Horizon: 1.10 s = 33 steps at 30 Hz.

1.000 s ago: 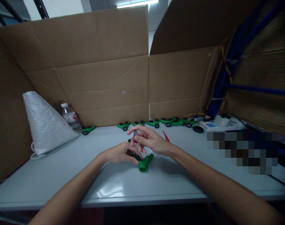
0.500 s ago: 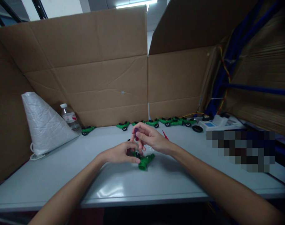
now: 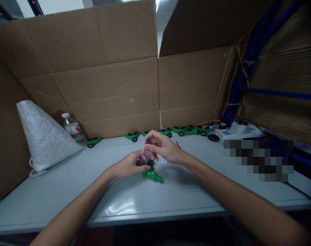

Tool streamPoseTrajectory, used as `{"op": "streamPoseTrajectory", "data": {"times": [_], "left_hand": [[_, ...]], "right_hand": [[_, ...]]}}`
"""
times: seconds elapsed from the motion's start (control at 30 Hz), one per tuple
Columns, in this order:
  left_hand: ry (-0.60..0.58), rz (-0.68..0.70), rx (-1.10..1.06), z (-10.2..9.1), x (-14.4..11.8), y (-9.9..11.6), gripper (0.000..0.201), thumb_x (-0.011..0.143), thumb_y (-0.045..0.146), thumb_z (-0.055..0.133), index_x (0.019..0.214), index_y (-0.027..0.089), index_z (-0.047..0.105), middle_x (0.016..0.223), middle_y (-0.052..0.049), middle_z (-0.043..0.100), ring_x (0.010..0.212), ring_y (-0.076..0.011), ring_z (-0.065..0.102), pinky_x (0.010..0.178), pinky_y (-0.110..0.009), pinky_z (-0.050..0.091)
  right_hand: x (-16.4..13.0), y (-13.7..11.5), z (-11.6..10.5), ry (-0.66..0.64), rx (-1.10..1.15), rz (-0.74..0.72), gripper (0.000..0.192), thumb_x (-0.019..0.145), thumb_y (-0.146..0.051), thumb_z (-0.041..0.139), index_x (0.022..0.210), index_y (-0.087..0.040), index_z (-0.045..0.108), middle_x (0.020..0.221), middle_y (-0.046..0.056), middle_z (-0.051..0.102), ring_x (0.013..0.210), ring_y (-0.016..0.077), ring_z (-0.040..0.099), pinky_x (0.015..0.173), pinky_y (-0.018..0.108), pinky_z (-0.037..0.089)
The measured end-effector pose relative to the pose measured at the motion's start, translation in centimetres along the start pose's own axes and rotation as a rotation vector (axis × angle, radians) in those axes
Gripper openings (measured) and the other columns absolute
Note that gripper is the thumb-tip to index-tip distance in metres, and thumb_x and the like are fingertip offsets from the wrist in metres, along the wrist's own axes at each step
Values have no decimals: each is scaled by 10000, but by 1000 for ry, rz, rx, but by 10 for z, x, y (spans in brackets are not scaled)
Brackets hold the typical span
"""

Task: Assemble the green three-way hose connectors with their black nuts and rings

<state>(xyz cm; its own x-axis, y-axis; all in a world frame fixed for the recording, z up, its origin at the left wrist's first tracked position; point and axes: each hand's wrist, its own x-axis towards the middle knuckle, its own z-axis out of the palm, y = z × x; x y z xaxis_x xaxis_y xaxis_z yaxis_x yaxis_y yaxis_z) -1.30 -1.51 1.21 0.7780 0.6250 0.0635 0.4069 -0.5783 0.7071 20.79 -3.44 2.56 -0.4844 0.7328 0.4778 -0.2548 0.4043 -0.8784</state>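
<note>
Turned since the earlier frame, the green part [image 3: 152,175] now aims its narrow end rightward and slightly toward me, where it pointed rightward and away. It sits low over the middle of the table [image 3: 119,198], in front of me. My left hand [image 3: 131,164] curls around its far end, thumb and fingers nearly closed on it. My right hand [image 3: 168,149] pinches the purple handle of a screwdriver [image 3: 148,140], thumb against fingers, shaft almost upright above a black piece [image 3: 149,163]. Whether the tip is seated, I cannot tell. To turn well, I should keep the shaft straight, press down lightly and brace the part firmly with my left. White rings [image 3: 165,161] lie just beyond; green toys [image 3: 179,131] line the back.
</note>
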Motion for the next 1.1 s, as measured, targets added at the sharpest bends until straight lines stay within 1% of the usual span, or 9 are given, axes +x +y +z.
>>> {"op": "streamPoseTrajectory", "data": {"times": [0.2, 0.27, 0.43, 0.63, 0.83, 0.9, 0.97, 1.03, 1.1], "left_hand": [[-48, 56, -22, -3, 0, 2, 320, 940, 417, 696, 1107, 144, 714, 1005, -62, 654, 829, -157, 587, 726, -261, 481], [-66, 61, -44, -4, 0, 3, 335, 946, 425, 693, 1115, 137, 728, 1014, -69, 661, 846, -163, 596, 739, -262, 488], [-79, 44, -93, -1, 2, -3, 383, 944, 462, 706, 1124, 125, 739, 1008, -83, 687, 839, -165, 621, 737, -263, 493], [-50, 27, -158, 3, 5, -8, 354, 899, 455, 768, 1015, 121, 755, 1059, -105, 727, 908, -187, 657, 802, -288, 510], [-10, 6, -226, 9, 10, -17, 388, 839, 474, 827, 942, 113, 730, 880, -63, 717, 828, -180, 655, 785, -288, 511], [-3, 6, -240, 12, 11, -20, 401, 824, 467, 843, 968, 113, 720, 852, -46, 703, 795, -166, 639, 764, -279, 504], [7, 8, -250, 13, 12, -23, 405, 816, 471, 849, 951, 115, 712, 853, -45, 703, 796, -166, 639, 771, -281, 509], [4, 17, -259, 13, 12, -24, 393, 822, 477, 843, 916, 119, 712, 888, -63, 719, 844, -181, 659, 817, -298, 523], [-14, 33, -275, 13, 12, -24, 377, 838, 475, 831, 907, 122, 720, 950, -90, 738, 914, -203, 681, 877, -319, 532]], "right_hand": [[-1, -6, -1, -51, -16, 22, 336, 1040, -476, 584, 1265, -227, 566, 960, 26, 706, 592, 90, 627, 507, 197, 522], [0, -5, -2, -52, -23, 20, 336, 1040, -499, 576, 1229, -220, 579, 951, 21, 699, 585, 86, 623, 503, 196, 526], [2, -1, -4, 9, -49, -16, 337, 974, -511, 680, 1053, -202, 572, 878, 2, 706, 499, 71, 593, 426, 174, 476], [4, 6, -1, 87, -32, -26, 360, 939, -509, 718, 994, -207, 530, 874, 18, 736, 485, 77, 604, 407, 172, 462], [2, 7, 9, 131, -65, -15, 375, 879, -424, 802, 925, -229, 485, 680, -89, 582, 426, 82, 565, 372, 169, 438], [0, 6, 11, 122, -72, -22, 335, 894, -394, 789, 980, -232, 509, 731, -82, 588, 432, 78, 573, 371, 169, 447], [-1, 4, 12, 84, -79, -23, 309, 934, -379, 746, 1125, -243, 545, 834, -54, 622, 458, 70, 588, 390, 173, 475], [-2, 2, 12, 31, -80, -9, 331, 989, -390, 676, 1265, -263, 544, 930, -21, 653, 479, 62, 593, 405, 175, 494], [-2, -1, 10, -20, -61, 13, 316, 1034, -425, 604, 1297, -257, 554, 976, 8, 675, 495, 61, 598, 409, 174, 497]]}}
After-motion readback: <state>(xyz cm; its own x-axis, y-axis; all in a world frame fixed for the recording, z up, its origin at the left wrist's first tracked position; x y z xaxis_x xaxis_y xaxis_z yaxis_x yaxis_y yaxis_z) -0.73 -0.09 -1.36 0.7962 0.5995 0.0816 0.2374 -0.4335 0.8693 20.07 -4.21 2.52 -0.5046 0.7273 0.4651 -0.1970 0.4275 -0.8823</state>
